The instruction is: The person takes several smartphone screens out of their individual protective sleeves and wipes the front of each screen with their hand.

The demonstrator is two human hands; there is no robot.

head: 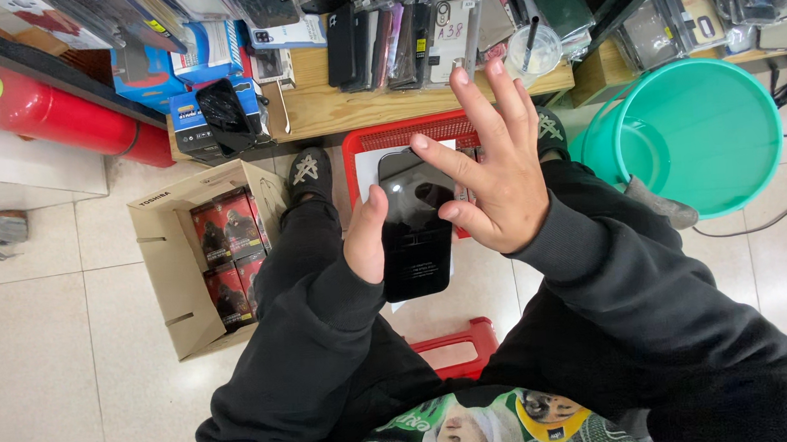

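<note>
A black smartphone (416,229) with a glossy dark screen is held over my lap. My left hand (365,236) grips its left edge, thumb along the side. My right hand (490,165) hovers over the phone's upper right. Its fingers are spread, and the thumb and index finger touch the screen near the top. Both arms wear black sleeves. I sit on a red stool (456,345), legs apart, black shoes on the tiled floor.
A red plastic basket (379,140) lies under the phone by my feet. An open cardboard box (178,271) of red packages stands left. A teal bucket (697,130) sits right, a red fire extinguisher (59,114) far left. A wooden shelf (359,100) holds phone cases.
</note>
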